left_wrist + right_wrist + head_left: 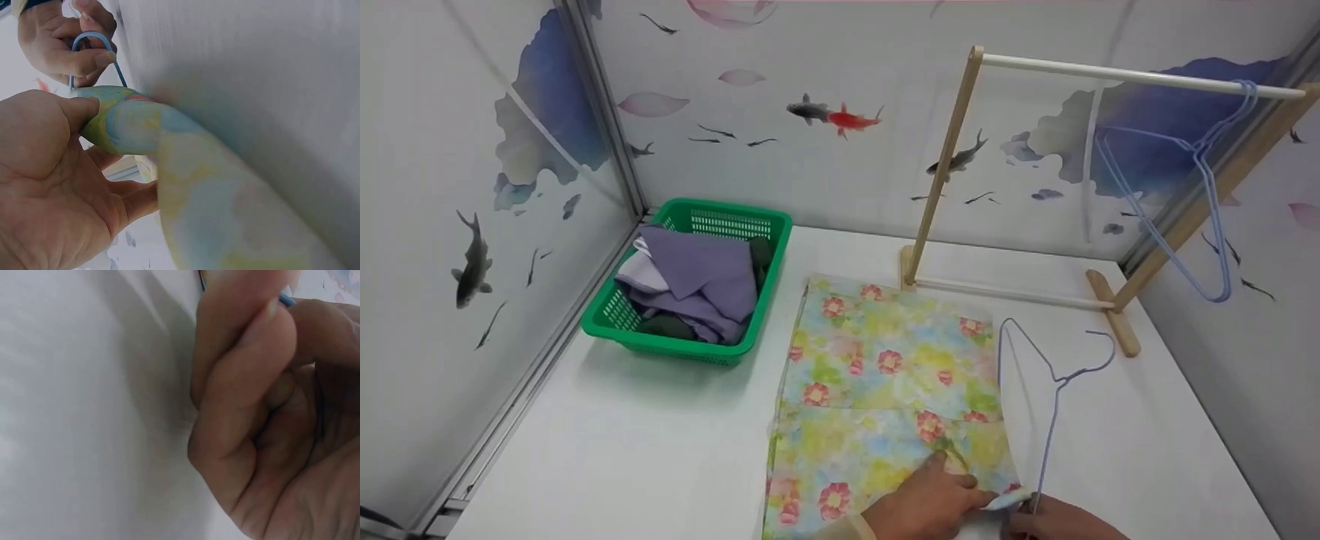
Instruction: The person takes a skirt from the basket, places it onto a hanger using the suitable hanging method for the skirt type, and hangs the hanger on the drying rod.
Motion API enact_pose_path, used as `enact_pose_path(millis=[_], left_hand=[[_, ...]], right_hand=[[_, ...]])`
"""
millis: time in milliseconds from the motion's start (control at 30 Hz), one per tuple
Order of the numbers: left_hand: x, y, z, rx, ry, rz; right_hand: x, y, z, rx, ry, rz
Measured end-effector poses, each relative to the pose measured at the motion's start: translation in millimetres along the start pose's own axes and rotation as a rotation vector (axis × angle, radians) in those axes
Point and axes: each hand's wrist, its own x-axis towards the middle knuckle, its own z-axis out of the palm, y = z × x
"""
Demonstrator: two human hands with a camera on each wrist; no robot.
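Note:
A floral cloth (877,337), yellow, green and blue with pink flowers, lies flat and folded on the white table. My left hand (926,499) is over its near right corner. In the left wrist view the thumb of that hand (62,163) pinches a lifted edge of the floral cloth (135,121). My right hand (1061,519) grips one end of a blue wire hanger (1051,427), its fingers curled round the wire. The bent end of the hanger (93,35) sits right beside the lifted cloth edge. The hook points to the right, away from the cloth.
A green basket (675,346) with purple, white and dark cloths stands at the back left. A wooden rack (952,165) with a white rail (1110,73) stands at the back right. Another blue hanger (1215,202) hangs from the rail's right end. Printed wall panels (840,180) enclose the table.

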Motion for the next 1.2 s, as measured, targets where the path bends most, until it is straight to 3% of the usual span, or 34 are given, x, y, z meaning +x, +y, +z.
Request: enact_pose_path(millis=[67, 167, 200, 267, 367, 433, 600, 733, 933, 1000, 1100, 1200], left_hand=[[-0.9, -1.8, -1.1, -0.012, 0.014, 0.013], [-3.4, -4.3, -2.2, -0.024, 0.052, 0.046], [-3.8, -5.2, -2.1, -0.022, 0.073, 0.058], [-4.7, -6.3, -2.0, -0.007, 0.111, 0.084], [-5.0, -7.9, -2.2, 0.016, 0.140, 0.105], [-5.6, -8.7, -2.0, 0.013, 0.135, 0.100], [-6.9, -10.2, -2.3, -0.037, 0.120, 0.067], [-8.3, -9.1, -2.8, -0.030, 0.123, 0.074], [-9.4, -7.0, -2.2, -0.040, 0.154, 0.078], [-9.3, -6.6, -1.1, -0.041, 0.163, 0.076], [-8.2, -6.0, 0.6, -0.028, 0.158, 0.050], [-6.3, -3.5, 1.8, 0.000, 0.147, -0.008]], right_hand=[[0, 3, -10, 0.370, -0.007, 0.307], [3, 13, -20, 0.739, -0.029, 0.498], [4, 16, -21, 0.833, -0.047, 0.493], [6, 22, -23, 0.971, -0.113, 0.386], [12, 29, -24, 1.101, -0.191, 0.239], [15, 32, -24, 1.115, -0.207, 0.181], [24, 34, -25, 1.068, -0.236, 0.131], [22, 32, -25, 1.024, -0.249, 0.146], [19, 18, -20, 1.124, -0.137, 0.302], [18, 12, -19, 1.077, -0.063, 0.384], [16, 3, -17, 0.917, 0.037, 0.502], [16, -3, -11, 0.824, 0.111, 0.489]])
